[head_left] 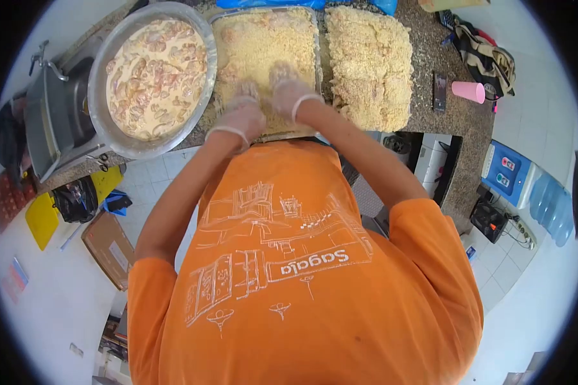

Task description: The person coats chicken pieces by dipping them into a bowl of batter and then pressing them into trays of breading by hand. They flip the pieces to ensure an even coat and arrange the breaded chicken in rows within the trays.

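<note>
Both my hands wear thin clear gloves and rest in a clear tray of breadcrumbs [263,38] on the stone counter. My left hand [239,117] is cupped at the tray's near edge, with its fingertips buried in the crumbs. My right hand [288,86] lies palm down on the crumbs just right of it, fingers spread and dusted. What lies under either hand is hidden. Left of the tray stands a big round metal bowl [103,70] of pieces in a creamy pale-orange batter. To the right lies a heap of crumb-coated pieces [369,64].
A phone [440,92] and a pink cup [469,92] sit on the speckled counter [430,119] at the right, with a striped bag [488,58] behind. A metal machine [51,122] stands at the left. On the floor are a cardboard box [109,247] and a water dispenser [526,186].
</note>
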`<state>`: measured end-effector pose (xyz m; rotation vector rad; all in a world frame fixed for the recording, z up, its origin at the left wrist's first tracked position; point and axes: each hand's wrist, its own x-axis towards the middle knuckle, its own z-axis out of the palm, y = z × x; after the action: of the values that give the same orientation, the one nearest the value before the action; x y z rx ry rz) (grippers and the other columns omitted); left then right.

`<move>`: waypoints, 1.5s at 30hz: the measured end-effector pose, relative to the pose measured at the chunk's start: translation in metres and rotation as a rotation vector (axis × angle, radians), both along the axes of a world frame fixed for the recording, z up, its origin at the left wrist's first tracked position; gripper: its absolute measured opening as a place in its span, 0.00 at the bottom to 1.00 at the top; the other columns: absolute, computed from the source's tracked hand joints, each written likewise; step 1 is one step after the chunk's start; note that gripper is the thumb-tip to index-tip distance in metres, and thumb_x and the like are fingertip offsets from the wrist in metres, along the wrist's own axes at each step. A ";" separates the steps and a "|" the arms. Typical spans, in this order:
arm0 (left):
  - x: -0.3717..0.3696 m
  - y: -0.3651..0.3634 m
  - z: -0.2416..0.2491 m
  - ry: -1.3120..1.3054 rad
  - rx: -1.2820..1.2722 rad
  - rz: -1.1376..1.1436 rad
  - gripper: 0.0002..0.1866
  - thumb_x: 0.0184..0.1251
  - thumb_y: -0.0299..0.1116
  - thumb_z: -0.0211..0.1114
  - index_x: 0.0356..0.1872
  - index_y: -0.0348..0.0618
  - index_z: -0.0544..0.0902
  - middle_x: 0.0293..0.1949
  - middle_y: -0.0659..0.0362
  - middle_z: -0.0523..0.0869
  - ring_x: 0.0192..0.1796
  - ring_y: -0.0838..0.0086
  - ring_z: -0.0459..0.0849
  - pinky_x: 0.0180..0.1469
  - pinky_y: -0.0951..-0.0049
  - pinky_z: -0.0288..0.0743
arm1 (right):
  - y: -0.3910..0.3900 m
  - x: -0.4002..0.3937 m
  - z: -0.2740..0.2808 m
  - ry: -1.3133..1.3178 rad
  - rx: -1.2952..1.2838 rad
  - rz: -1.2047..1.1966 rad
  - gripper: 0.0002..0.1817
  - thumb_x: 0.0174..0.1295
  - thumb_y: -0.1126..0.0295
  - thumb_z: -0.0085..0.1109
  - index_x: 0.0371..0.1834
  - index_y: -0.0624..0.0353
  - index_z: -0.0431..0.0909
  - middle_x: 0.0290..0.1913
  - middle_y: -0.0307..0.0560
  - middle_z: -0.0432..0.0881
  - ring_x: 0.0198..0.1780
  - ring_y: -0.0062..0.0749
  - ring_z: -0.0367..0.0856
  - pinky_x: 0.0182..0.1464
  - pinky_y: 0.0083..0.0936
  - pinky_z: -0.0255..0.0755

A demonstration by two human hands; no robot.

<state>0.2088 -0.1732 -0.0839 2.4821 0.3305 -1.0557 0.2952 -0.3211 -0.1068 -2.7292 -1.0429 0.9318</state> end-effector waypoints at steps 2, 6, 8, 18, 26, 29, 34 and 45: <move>-0.019 0.003 -0.020 0.018 -0.013 -0.070 0.31 0.69 0.41 0.53 0.68 0.30 0.71 0.72 0.35 0.67 0.71 0.44 0.72 0.72 0.51 0.65 | -0.003 -0.013 -0.016 -0.015 -0.075 0.228 0.15 0.66 0.66 0.54 0.42 0.65 0.86 0.50 0.63 0.86 0.52 0.52 0.86 0.56 0.39 0.79; 0.012 0.006 0.003 -0.017 -0.014 -0.232 0.23 0.70 0.41 0.56 0.56 0.31 0.78 0.57 0.37 0.82 0.59 0.44 0.83 0.64 0.51 0.75 | -0.002 0.021 -0.003 0.185 -0.091 0.168 0.13 0.66 0.70 0.52 0.44 0.66 0.85 0.52 0.61 0.85 0.53 0.52 0.85 0.56 0.40 0.78; -0.005 -0.003 0.000 -0.311 0.081 -0.104 0.17 0.68 0.33 0.58 0.51 0.32 0.81 0.53 0.39 0.84 0.56 0.46 0.85 0.61 0.52 0.78 | -0.006 0.005 -0.001 -0.030 0.090 0.141 0.12 0.64 0.67 0.59 0.43 0.65 0.83 0.47 0.61 0.85 0.51 0.50 0.85 0.53 0.41 0.79; 0.026 0.012 -0.045 -0.613 0.111 -0.424 0.10 0.66 0.25 0.56 0.39 0.36 0.87 0.41 0.41 0.88 0.44 0.48 0.89 0.46 0.55 0.84 | -0.007 0.036 -0.039 -0.186 0.198 0.278 0.11 0.58 0.76 0.61 0.44 0.67 0.81 0.48 0.62 0.84 0.54 0.54 0.83 0.57 0.41 0.77; 0.047 0.009 0.093 -0.374 0.103 -0.128 0.14 0.65 0.28 0.57 0.47 0.31 0.83 0.50 0.39 0.86 0.53 0.53 0.87 0.54 0.60 0.83 | -0.010 0.066 0.079 0.160 0.167 -0.172 0.32 0.61 0.68 0.67 0.70 0.67 0.71 0.67 0.63 0.76 0.67 0.52 0.77 0.74 0.35 0.66; 0.074 0.019 0.085 -0.430 0.094 -0.146 0.15 0.65 0.27 0.57 0.50 0.31 0.82 0.52 0.40 0.85 0.56 0.53 0.86 0.60 0.60 0.81 | 0.008 0.093 0.071 0.126 0.138 -0.136 0.29 0.64 0.67 0.63 0.68 0.67 0.72 0.66 0.61 0.77 0.65 0.52 0.78 0.72 0.38 0.68; 0.078 0.015 0.046 -0.444 0.179 -0.168 0.16 0.67 0.30 0.57 0.51 0.34 0.83 0.54 0.42 0.85 0.59 0.52 0.84 0.64 0.58 0.77 | 0.011 0.092 0.062 -0.142 -0.073 -0.055 0.23 0.68 0.66 0.57 0.63 0.67 0.76 0.56 0.64 0.83 0.55 0.48 0.86 0.61 0.36 0.80; -0.026 -0.016 -0.051 -0.172 0.099 0.004 0.33 0.59 0.43 0.70 0.64 0.37 0.74 0.58 0.40 0.82 0.62 0.46 0.81 0.63 0.56 0.76 | -0.010 -0.054 -0.026 -0.012 -0.038 -0.129 0.30 0.57 0.61 0.68 0.63 0.60 0.74 0.58 0.63 0.80 0.60 0.52 0.80 0.62 0.41 0.75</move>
<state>0.1833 -0.1890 -0.1348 2.6372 0.3422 -0.8345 0.2415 -0.3310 -0.1328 -2.7971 -0.8475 0.9260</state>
